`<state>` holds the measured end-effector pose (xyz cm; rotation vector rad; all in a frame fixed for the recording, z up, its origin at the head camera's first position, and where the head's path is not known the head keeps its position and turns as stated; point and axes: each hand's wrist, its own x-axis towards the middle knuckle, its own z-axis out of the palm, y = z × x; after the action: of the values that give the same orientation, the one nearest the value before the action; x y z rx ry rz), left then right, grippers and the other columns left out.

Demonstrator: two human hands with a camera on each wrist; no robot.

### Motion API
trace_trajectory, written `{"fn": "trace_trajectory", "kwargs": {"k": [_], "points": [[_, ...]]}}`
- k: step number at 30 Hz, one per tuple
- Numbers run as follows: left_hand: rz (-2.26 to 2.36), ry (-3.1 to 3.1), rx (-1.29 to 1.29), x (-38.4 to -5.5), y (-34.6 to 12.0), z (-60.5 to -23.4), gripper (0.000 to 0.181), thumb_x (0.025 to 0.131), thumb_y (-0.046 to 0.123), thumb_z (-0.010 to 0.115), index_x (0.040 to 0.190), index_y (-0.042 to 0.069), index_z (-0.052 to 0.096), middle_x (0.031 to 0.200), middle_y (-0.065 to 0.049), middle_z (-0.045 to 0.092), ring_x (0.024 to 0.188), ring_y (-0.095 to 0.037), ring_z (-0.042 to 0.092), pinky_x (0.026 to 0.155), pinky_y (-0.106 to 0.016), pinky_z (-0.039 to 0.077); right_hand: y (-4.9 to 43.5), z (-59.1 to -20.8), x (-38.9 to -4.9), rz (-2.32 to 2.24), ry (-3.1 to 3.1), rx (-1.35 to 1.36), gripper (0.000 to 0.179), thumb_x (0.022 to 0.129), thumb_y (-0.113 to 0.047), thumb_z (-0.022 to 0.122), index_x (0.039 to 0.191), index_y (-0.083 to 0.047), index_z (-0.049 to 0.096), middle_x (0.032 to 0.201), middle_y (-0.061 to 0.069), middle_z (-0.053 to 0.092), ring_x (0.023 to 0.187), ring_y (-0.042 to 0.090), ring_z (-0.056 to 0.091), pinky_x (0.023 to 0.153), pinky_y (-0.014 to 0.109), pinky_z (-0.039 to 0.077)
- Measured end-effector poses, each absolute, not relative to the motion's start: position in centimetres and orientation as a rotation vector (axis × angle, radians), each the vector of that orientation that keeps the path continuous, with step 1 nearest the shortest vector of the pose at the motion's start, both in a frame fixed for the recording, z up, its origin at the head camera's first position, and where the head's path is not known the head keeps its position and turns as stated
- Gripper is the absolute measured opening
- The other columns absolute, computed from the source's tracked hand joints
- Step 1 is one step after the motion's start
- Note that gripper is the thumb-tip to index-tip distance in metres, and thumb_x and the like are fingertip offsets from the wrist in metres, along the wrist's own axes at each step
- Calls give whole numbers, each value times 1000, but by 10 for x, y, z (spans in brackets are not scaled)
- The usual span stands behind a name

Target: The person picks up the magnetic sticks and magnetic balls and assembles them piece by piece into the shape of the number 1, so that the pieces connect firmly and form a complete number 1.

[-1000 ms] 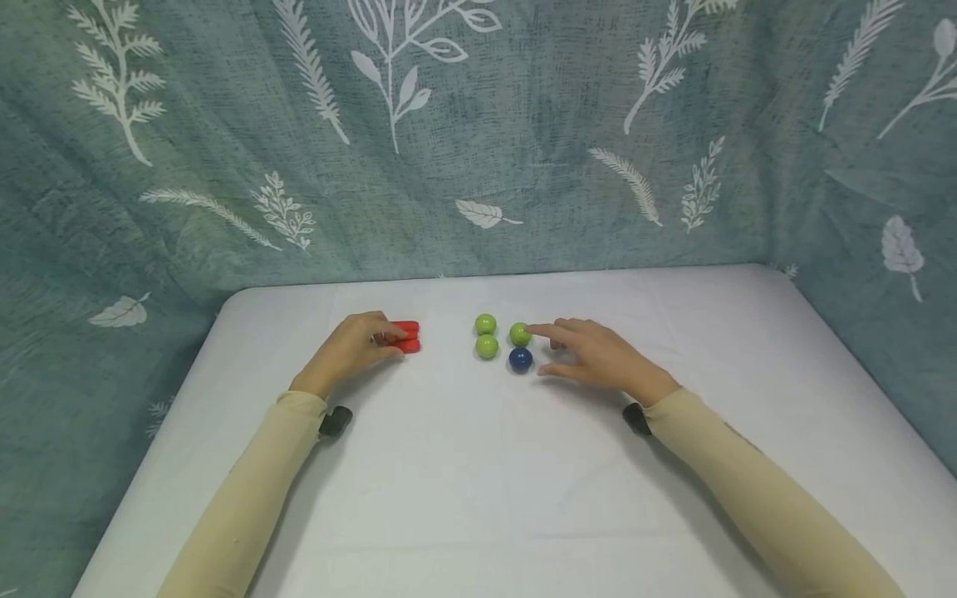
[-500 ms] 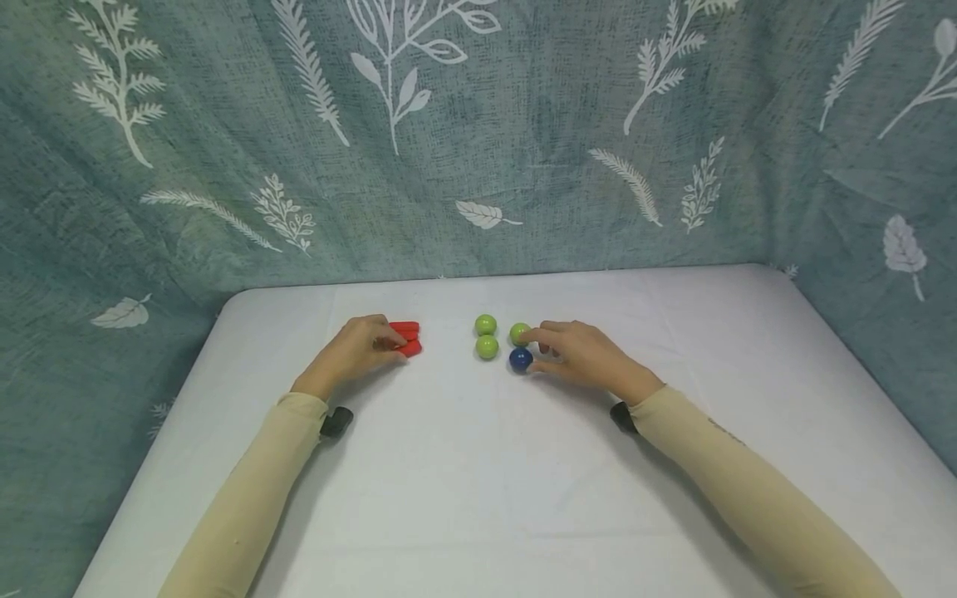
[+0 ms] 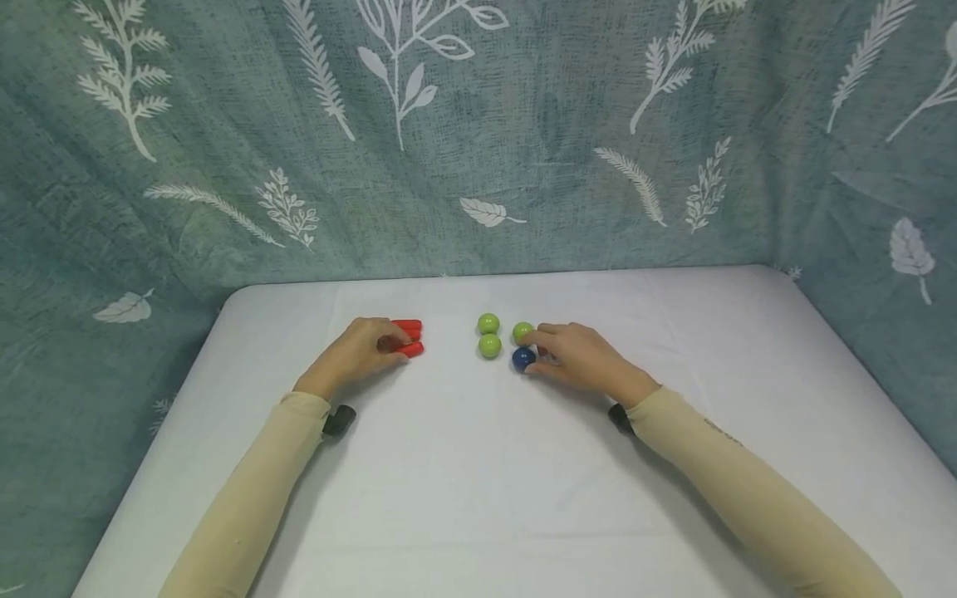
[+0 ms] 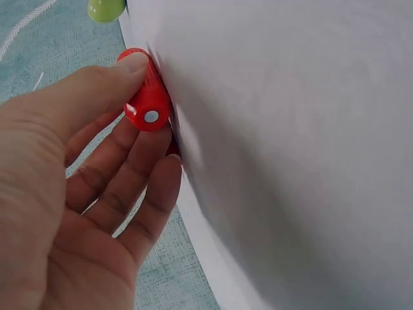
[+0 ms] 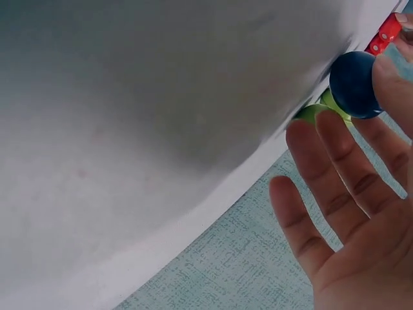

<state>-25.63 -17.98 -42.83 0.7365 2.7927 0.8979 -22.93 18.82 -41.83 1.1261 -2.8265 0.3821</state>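
Note:
Three short red rods lie side by side at the left in the head view. My left hand (image 3: 364, 347) pinches the nearest red rod (image 3: 410, 350), thumb on one side and fingers on the other. In the left wrist view that rod shows a round white spot on its end (image 4: 151, 116). At the centre right, my right hand (image 3: 579, 355) has its thumb against a glossy blue ball (image 3: 524, 359), the index finger curled behind it. A green ball (image 3: 523, 332) sits just beyond the blue one, close to the right fingertips. The left palm hides part of the rods.
Two more green balls, a far one (image 3: 488, 324) and a nearer one (image 3: 489, 345), stand between the hands. White cloth (image 3: 449, 482) covers the table. Behind its far edge hangs a green leaf-patterned curtain (image 3: 553, 199).
My right hand has moved left and its fingers have closed in on the blue ball. The nearest red rod has shifted slightly toward me in my left hand, apart from the others.

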Motion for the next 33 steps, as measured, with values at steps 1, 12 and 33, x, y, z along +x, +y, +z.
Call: {"fn": "trace_trajectory", "kwargs": {"k": [1, 12, 33], "points": [[894, 2794, 740, -256, -180, -428, 26, 83, 12, 79, 108, 9, 74, 104, -3, 72, 91, -19, 63, 84, -36, 53, 188, -419, -229, 384, -2824, 1127, 38, 86, -28, 76, 120, -15, 67, 90, -1, 65, 71, 12, 59, 65, 29, 50], [930, 2782, 685, -248, -177, -427, 27, 86, 14, 76, 112, 12, 73, 113, -6, 70, 105, -23, 60, 94, -41, 52, 191, -421, -229, 443, -2796, 1076, 36, 88, -31, 74, 120, -17, 67, 98, -2, 63, 73, 10, 57, 64, 28, 48], [1497, 2569, 894, -217, -119, -428, 27, 85, 11, 77, 111, 13, 71, 98, 1, 72, 88, -11, 67, 81, -29, 57, 191, -406, -224, 730, -2610, 1057, 41, 88, -17, 75, 126, -15, 62, 113, -2, 69, 83, 14, 66, 64, 28, 49]]}}
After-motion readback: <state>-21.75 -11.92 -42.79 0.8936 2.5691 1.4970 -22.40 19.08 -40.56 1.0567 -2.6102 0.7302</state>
